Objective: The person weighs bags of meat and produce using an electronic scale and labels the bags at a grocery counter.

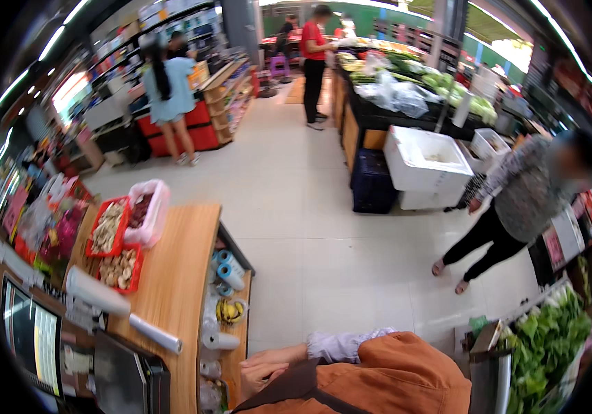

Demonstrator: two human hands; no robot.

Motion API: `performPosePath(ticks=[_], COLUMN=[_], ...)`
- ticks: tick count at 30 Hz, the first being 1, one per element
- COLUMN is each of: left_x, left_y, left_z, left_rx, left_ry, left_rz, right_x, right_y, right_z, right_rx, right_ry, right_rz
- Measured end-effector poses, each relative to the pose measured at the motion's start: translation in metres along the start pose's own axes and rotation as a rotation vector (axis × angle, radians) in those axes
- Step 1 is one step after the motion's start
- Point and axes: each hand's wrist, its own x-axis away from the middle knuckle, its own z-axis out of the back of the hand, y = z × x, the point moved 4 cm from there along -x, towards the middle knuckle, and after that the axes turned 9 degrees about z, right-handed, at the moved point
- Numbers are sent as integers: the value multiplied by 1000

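My right hand [276,356], coming out of a lavender sleeve [334,346], lies close against my left hand [257,379] in front of my body. The two hands touch, with their fingers bent and pressed together. No object shows in either one. My left forearm is hidden behind the dark collar [289,386] of my orange garment [392,369]. Just left of the hands is the wooden counter [178,276], whose side shelves hold rolls of bags [229,268] and bananas [229,312].
On the counter stand red baskets of mushrooms [118,269], a pink basket [154,207] and a film roll [155,334]; a monitor [30,331] is beside it. A person [523,186] stands at right, near white foam boxes [427,159]. Leafy greens [547,345] fill the lower right.
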Motion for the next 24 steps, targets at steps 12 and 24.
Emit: performPosePath(ticks=[12, 24], left_x=[30, 150], left_y=[-3, -59], left_z=[2, 54], left_rx=[-43, 258], left_ry=[-17, -110], left_rz=[-142, -118], right_x=[1, -74], right_y=[-11, 84], right_z=[-41, -114], right_rx=[250, 143], right_ry=[271, 301], right_rz=[316, 34])
